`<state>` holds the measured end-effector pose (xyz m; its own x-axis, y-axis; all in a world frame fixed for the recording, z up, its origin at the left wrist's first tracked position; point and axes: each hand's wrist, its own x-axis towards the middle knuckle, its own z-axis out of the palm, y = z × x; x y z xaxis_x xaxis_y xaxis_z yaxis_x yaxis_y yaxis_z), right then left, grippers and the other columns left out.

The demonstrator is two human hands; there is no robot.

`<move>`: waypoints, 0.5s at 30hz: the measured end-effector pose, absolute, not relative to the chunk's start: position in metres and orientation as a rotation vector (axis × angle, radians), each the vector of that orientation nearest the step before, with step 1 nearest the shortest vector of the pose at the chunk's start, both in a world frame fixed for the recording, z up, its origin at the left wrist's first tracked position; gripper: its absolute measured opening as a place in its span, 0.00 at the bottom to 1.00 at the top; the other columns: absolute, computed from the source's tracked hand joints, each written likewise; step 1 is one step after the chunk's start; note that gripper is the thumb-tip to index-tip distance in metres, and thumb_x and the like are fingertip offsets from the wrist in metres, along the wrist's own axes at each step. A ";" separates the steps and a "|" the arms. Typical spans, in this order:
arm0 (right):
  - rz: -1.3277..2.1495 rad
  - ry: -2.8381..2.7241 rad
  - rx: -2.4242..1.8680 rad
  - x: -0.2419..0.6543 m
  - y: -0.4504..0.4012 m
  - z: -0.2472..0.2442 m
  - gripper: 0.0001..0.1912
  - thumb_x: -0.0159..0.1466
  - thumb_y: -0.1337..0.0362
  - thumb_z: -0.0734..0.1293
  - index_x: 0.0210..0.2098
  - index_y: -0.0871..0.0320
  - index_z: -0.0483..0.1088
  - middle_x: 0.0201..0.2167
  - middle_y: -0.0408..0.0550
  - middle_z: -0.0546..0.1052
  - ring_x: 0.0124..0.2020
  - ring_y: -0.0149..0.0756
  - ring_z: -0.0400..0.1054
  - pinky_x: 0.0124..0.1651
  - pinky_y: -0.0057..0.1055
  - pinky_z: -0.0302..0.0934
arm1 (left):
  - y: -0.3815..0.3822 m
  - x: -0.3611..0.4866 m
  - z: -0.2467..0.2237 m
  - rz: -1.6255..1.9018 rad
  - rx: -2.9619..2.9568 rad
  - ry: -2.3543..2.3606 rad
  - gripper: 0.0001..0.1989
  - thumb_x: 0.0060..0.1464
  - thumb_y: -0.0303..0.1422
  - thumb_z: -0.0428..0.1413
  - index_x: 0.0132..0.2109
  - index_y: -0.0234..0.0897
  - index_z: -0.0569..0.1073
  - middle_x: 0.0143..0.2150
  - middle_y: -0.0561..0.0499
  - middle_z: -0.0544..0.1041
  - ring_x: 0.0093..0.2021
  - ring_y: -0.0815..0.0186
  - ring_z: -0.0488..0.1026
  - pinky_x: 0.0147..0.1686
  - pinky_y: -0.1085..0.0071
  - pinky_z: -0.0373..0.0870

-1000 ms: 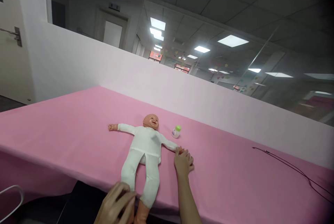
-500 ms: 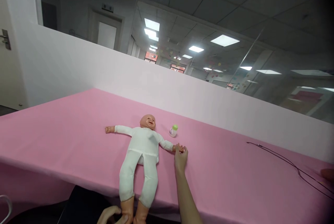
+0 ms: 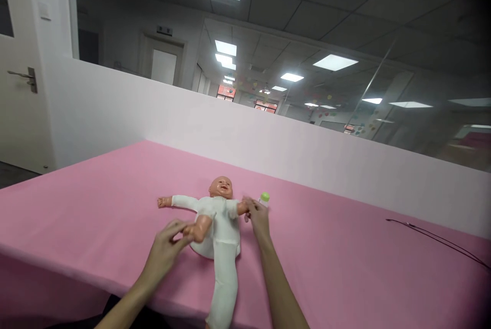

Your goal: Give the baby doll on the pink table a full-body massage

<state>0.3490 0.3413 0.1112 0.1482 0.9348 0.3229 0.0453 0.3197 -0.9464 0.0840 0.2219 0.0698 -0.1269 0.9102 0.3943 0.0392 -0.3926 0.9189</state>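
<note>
A baby doll [image 3: 226, 226] in a white suit lies on its back on a pink-covered table [image 3: 330, 262], its head toward the wall. My left hand [image 3: 166, 244] is closed on the doll's foot, and that leg is bent up over the belly. My right hand [image 3: 258, 216] pinches the doll's hand at the other side, its arm bent up near the shoulder. The other leg lies straight toward the table's front edge. Just behind my right hand stands a small bottle with a green cap [image 3: 264, 197], partly hidden by my fingers.
A thin black cable [image 3: 433, 237] lies on the right of the table. Behind the table runs a low white wall [image 3: 245, 129] with glass above it. A door with a metal handle [image 3: 28, 78] is at the far left.
My left hand has lifted the doll's foot from the table's front edge up to its belly, bending the leg. My right hand has drawn the doll's hand inward and up.
</note>
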 end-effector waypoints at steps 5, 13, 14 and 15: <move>0.988 -1.634 -1.074 0.320 0.357 0.108 0.26 0.59 0.47 0.72 0.16 0.57 0.62 0.14 0.37 0.61 0.16 0.27 0.55 0.20 0.27 0.46 | 0.287 0.105 0.081 1.467 1.150 0.905 0.23 0.53 0.50 0.65 0.43 0.33 0.83 0.44 0.42 0.82 0.47 0.54 0.77 0.48 0.65 0.74; 0.764 -0.687 -1.057 0.373 0.384 0.066 0.17 0.53 0.51 0.75 0.23 0.57 0.69 0.17 0.35 0.64 0.19 0.26 0.53 0.22 0.27 0.51 | 0.182 0.051 0.044 1.411 1.450 1.229 0.16 0.51 0.48 0.66 0.37 0.40 0.84 0.33 0.49 0.78 0.35 0.59 0.75 0.35 0.72 0.72; 0.744 -0.592 -1.061 0.379 0.385 0.060 0.18 0.52 0.52 0.75 0.22 0.56 0.68 0.16 0.35 0.63 0.19 0.27 0.54 0.22 0.28 0.51 | 0.163 0.042 0.029 1.380 1.503 1.228 0.15 0.52 0.48 0.65 0.38 0.42 0.85 0.31 0.49 0.77 0.33 0.60 0.74 0.34 0.71 0.72; 0.738 -0.544 -1.066 0.383 0.386 0.054 0.18 0.52 0.52 0.76 0.21 0.56 0.66 0.15 0.34 0.62 0.18 0.27 0.54 0.22 0.28 0.52 | 0.146 0.035 0.012 1.317 1.540 1.205 0.15 0.52 0.48 0.66 0.38 0.43 0.86 0.30 0.49 0.77 0.31 0.60 0.75 0.34 0.70 0.73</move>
